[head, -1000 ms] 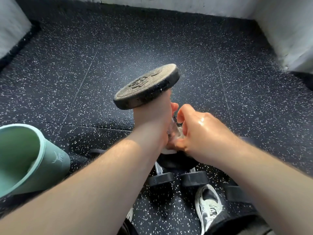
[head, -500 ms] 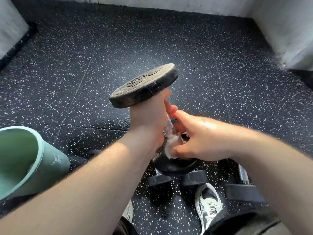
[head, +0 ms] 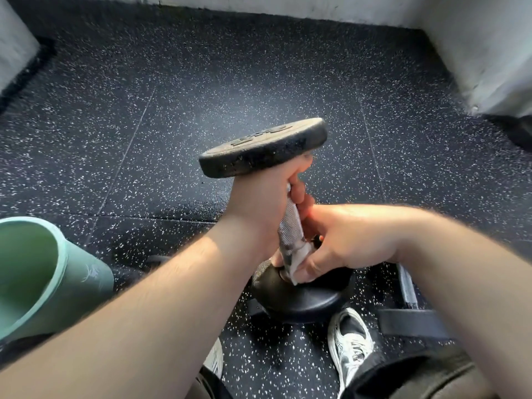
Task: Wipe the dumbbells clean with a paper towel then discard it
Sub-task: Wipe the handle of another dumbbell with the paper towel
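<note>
A black dumbbell [head: 263, 148] stands nearly upright in the air, its silver knurled handle tilted. My left hand [head: 260, 203] grips the upper part of the handle just under the top plate. My right hand [head: 342, 240] pinches a white paper towel [head: 299, 259] round the lower end of the handle, where it meets the bottom plate. Most of the towel is hidden under my fingers.
A green bin [head: 43, 272] lies on its side at the left, its mouth toward me. Another dumbbell [head: 408, 309] rests on the speckled black floor at the right, behind my right arm. My white shoe [head: 349, 345] is below. Pale walls border the floor.
My right hand with the towel has slid down the handle to the bottom plate. The dumbbell has shifted slightly right in view.
</note>
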`<state>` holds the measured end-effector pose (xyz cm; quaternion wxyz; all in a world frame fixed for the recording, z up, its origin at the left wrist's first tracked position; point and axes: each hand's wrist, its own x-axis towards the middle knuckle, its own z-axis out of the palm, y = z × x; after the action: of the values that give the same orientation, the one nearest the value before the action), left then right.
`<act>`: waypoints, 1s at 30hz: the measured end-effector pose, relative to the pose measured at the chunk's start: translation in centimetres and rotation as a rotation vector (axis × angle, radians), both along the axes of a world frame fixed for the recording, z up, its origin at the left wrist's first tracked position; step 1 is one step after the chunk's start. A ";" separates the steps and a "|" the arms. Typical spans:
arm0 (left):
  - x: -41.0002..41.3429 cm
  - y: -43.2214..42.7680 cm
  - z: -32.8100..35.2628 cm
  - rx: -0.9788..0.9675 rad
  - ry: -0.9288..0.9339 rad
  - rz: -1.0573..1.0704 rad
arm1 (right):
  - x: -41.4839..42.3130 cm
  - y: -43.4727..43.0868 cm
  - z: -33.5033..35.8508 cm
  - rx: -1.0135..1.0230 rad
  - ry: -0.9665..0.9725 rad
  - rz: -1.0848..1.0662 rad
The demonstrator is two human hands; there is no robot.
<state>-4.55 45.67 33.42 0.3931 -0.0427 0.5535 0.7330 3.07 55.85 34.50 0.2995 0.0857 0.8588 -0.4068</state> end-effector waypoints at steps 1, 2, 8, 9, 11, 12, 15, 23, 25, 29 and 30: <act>-0.1 0.1 -0.1 -0.025 -0.002 0.038 | -0.1 -0.2 -0.1 0.013 0.011 -0.019; -0.4 0.2 -0.2 -0.048 -0.011 0.081 | -0.2 -0.4 -0.4 0.026 0.033 -0.030; -0.9 0.3 -1.2 -0.185 -0.019 0.249 | -0.8 -2.2 -1.1 0.257 0.110 0.008; -0.9 0.4 -1.3 -0.204 -0.006 0.265 | -0.9 -2.5 -1.4 0.284 0.109 0.005; -0.8 0.5 -1.4 -0.240 0.026 0.292 | -1.0 -3.2 -1.8 0.339 0.110 -0.023; -0.8 0.5 -1.4 -0.253 0.041 0.302 | -1.1 -3.5 -2.0 0.375 0.117 -0.047; -0.7 0.5 -0.8 -0.280 0.067 0.322 | -1.2 -4.4 -2.4 0.519 0.209 -0.126; -0.7 0.5 -0.2 -0.236 -0.010 0.354 | -1.2 -4.4 -3.0 0.671 0.307 -0.150; -0.9 0.4 -0.4 -0.230 -0.007 0.344 | -1.3 -4.0 -2.5 0.537 0.193 -0.120; -0.7 0.3 -0.5 -0.219 -0.020 0.252 | -1.3 -2.4 -1.6 0.258 0.058 -0.018; -0.6 0.3 -0.6 -0.214 -0.027 0.227 | -1.3 -2.1 -1.5 0.236 0.030 0.021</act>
<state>-5.17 45.95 32.82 0.3082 -0.1567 0.6148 0.7088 1.77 53.75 33.04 0.2787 0.1054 0.9059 -0.3010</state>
